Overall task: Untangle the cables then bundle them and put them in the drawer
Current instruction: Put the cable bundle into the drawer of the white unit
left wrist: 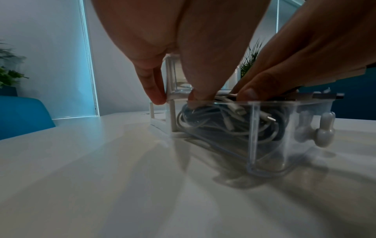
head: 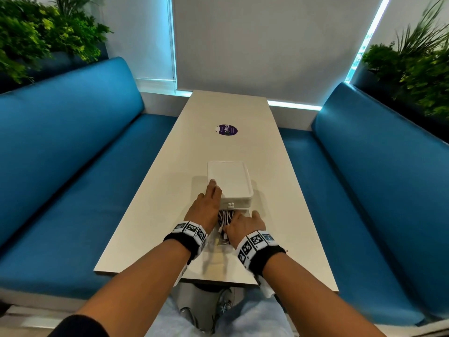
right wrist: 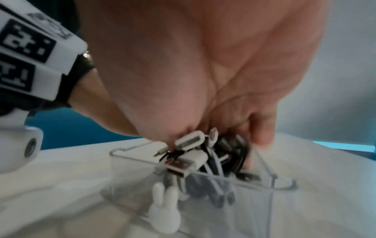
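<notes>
Your right hand (head: 245, 226) is down in the pulled-out clear drawer (left wrist: 270, 128), its fingers (right wrist: 262, 128) curled round the bundle of cables (right wrist: 195, 154) and pressing it in. From your right wrist you can see white USB plugs and dark leads bunched under the palm, partly above the drawer's rim and partly below it. From your left wrist, white cable loops and dark ones show through the drawer's clear side wall, filling most of it.

Your left hand (head: 206, 205) lies flat against the left side of the white drawer unit (head: 229, 183), fingers (left wrist: 156, 90) straight and together, their tips touching the unit's frame where the drawer meets it. Its thumb (left wrist: 200, 90) reaches over the drawer's rim onto the cables. That hand grips nothing.

The drawer juts out of the unit towards you, and its front bears a small white rabbit-shaped knob (right wrist: 164, 212). A second such knob (head: 230, 204) sits on the closed drawer front above it. The unit stands on the pale surface (head: 150, 215), nearer you than the round purple sticker (head: 228, 130), which lies beyond the unit, well apart from it. Blue benches (head: 73, 166) run along both sides of the surface, with green plants (head: 36, 32) behind their backrests. Both your wrists wear black bands with black-and-white marker tags (head: 192, 228).
</notes>
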Demonstrator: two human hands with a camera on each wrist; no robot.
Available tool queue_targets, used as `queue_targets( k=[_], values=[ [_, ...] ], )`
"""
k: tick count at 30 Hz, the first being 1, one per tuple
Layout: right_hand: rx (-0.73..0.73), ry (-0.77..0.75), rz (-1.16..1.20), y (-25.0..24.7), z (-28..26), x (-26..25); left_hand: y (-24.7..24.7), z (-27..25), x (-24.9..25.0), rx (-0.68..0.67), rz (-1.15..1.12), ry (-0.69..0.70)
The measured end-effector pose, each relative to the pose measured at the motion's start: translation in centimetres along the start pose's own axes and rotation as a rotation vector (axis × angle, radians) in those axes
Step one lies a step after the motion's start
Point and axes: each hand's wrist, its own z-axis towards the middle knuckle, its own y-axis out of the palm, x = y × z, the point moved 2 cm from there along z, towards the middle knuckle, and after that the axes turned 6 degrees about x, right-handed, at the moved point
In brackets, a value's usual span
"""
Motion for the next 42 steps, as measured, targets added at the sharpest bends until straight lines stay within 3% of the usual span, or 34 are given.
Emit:
queue_targets(
  k=[2, 10, 13, 18, 24, 27, 29, 32, 38, 42],
  values=[
    [0.040, -0.075, -0.100, -0.2, -0.1, 0.1, -0.1, -0.1, 0.0, -0.001, 0.003, 0.001],
    [0.120, -0.112, 0.072, 0.1, -0.3, 1.0, -0.2, -0.4, -0.1, -0.021, -0.020, 0.000],
    [0.078, -0.141, 0.159, 0.0, -0.3, 2.0, -0.2, -0.4, -0.1, -0.030, -0.118, -0.009],
    [0.128, -0.157, 0.038, 0.0, -0.6, 2.0, -1.4, -0.8, -0.1, -0.030, -0.274, -0.014],
    [0.208, -0.166, -0.035, -0.7, -0.4, 3.1, -1.5, -1.0, -0.2, -0.029, -0.096, -0.016],
    [0.160, -0.154, 0.114, -0.4, 0.1, 3.9, -1.3, -0.9, 0.0, -0.009, -0.029, -0.029],
    [0.208, -0.107, 0.317, -0.1, 0.4, 4.4, -1.2, -0.9, 0.1, 0.007, 0.014, -0.026],
    [0.248, 0.086, 0.517, 0.4, 0.3, 5.2, -1.0, -1.0, 0.2, 0.006, 0.054, -0.029],
    [0.018, 0.386, 0.712, 2.3, 0.7, 5.9, -1.2, -0.7, 0.6, 0.016, 0.105, -0.013],
    [0.016, 0.432, 0.674, 3.7, 1.2, 4.9, -1.4, -0.3, 0.4, 0.034, 0.116, 0.006]
  ],
)
